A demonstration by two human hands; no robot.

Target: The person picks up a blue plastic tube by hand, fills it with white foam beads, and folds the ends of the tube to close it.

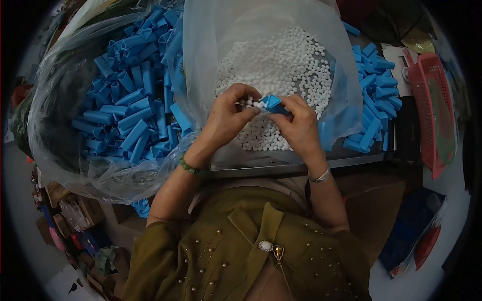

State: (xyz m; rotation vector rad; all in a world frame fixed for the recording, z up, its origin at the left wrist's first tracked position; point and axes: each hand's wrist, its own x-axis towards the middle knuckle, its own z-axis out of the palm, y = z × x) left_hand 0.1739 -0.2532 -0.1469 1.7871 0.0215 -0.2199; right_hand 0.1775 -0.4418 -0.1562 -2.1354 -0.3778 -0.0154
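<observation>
My left hand [230,114] is closed around a few small white balls [255,104], with its fingertips close to the open end of a blue tube [271,103]. That short three-sided tube is pinched between the thumb and fingers of my right hand [296,120]. Both hands are above a clear plastic bag [201,45] spread out with many loose white balls [301,55] in it. The balls lie behind, between and below my hands.
At the left a large clear plastic bag [55,115] holds many blue tubes [135,118]. More blue tubes [371,125] are piled at the right, beside a pink basket [427,115]. A metal table edge [251,170] runs below my hands.
</observation>
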